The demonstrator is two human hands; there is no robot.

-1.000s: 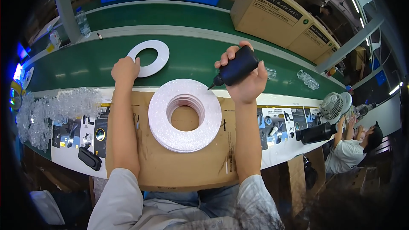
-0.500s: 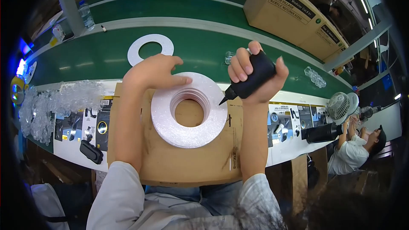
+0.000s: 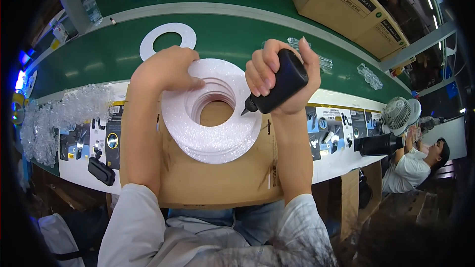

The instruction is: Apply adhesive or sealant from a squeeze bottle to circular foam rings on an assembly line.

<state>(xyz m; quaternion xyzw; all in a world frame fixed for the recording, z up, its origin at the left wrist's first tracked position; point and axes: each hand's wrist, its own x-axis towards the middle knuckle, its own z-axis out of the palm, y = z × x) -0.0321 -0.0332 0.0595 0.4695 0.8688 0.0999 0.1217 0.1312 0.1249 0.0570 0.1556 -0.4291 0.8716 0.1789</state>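
Note:
A stack of glittery white flat rings [image 3: 217, 153] lies on a piece of brown cardboard in front of me. Its top ring [image 3: 173, 113] sits off-centre, pushed to the left of those beneath. My left hand [image 3: 173, 71] pinches this top ring at its upper left, thumb by the hole and the other fingertips hidden at the outer edge. In my right hand [image 3: 284, 76] is a black squeeze bottle [image 3: 284, 84], tilted so that its pointed nozzle hovers over or touches the right side of the rings; which, I cannot tell. Another white ring [image 3: 183, 32] rests alone on the green surface beyond.
Brown cardboard [image 3: 213, 188] covers the near work area. Clear plastic pieces [image 3: 69, 113] are heaped at left, with more [image 3: 324, 63] behind the bottle. A black case [image 3: 101, 170] lies at left. A small fan [image 3: 398, 113] and a person [image 3: 415, 170] are at right; a large carton [image 3: 346, 10] stands behind.
My left hand has closed on the top ring, which has slid left off the stack's centre. The bottle has moved left, its nozzle now nearer the hole. The view has shifted slightly.

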